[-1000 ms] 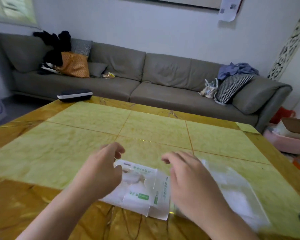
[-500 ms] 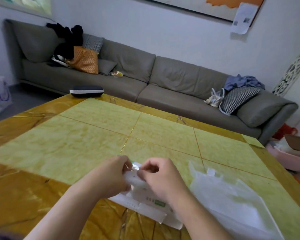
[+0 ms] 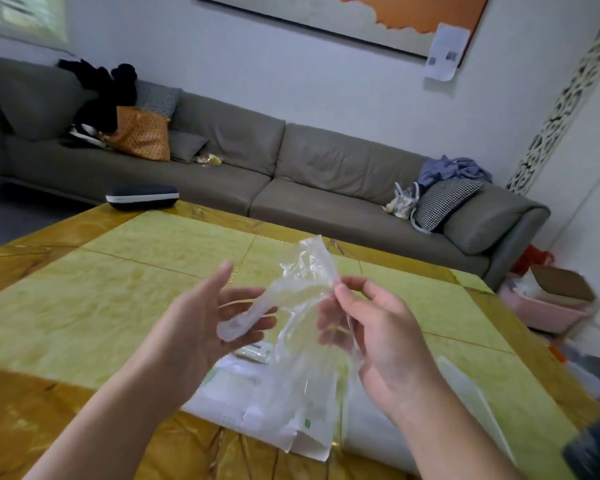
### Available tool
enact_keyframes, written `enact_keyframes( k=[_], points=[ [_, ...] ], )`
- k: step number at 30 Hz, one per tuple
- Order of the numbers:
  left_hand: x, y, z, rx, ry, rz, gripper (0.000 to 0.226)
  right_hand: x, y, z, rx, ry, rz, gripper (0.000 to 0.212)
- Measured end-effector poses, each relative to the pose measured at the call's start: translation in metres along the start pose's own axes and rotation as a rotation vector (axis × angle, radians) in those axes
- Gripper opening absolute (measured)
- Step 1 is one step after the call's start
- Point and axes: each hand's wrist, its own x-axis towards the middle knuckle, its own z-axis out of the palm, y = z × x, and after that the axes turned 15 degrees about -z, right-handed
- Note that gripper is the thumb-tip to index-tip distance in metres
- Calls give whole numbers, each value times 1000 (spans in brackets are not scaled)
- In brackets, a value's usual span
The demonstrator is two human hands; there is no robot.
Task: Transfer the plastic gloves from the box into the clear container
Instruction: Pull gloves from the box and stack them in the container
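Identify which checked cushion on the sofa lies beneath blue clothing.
The right-end checked cushion, with blue clothing heaped above it; the left one sits behind an orange bag.

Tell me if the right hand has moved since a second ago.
Yes. The right hand has risen off the white glove box on the table and now pinches a clear plastic glove above it.

The thin clear plastic glove (image 3: 302, 292) is blurring into the table behind it, its outline uncertain. Beneath the glove, the flat white green-printed box (image 3: 257, 407) is lying partly hidden, its print unreadable. Right of the box, the clear container (image 3: 465, 393) is barely showing.
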Motion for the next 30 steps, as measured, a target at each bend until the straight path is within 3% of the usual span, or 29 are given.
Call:
enact_keyframes(
  k=[1,3,5,8,12,13,15,17,19,21,22,24,26,30],
  points=[
    [-7,1,7,-62,-89,-49,60,-3,2,-2,-13,-4,5,9],
    [-12,-5,20,81,-139,-30,47,-9,6,-6,-26,-27,18,10],
    [-10,-11,30,230,-26,56,26,-15,9,-14,-46,-42,47,12],
    [-6,-16,35,342,111,190,16,-20,7,-39,-123,-57,80,19],
    [-13,-11,55,649,-30,191,13,-20,-18,-73,-285,-285,87,53],
    [-14,-10,64,749,-73,163,12,-20,-24,-82,-378,-319,68,49],
    [-13,-4,82,874,-106,127,12,-17,-32,-97,-534,-300,-11,20],
    [-6,1,97,909,-20,174,13,-13,-34,-116,-547,-188,-64,10],
    [4,3,112,948,250,385,7,-12,-33,-138,-451,15,-81,13],
    [6,0,133,994,518,747,7,-14,-26,-156,-389,210,-75,13],
    [2,-4,144,1008,544,915,11,-15,-21,-159,-391,271,-62,14],
    [-2,-20,172,1149,404,1075,18,-18,-8,-168,-456,337,-32,18],
    [7,-45,192,1367,241,958,23,-19,4,-174,-522,346,3,19],
    [41,-83,198,1686,170,474,38,-21,18,-185,-776,289,9,20]
  ],
)
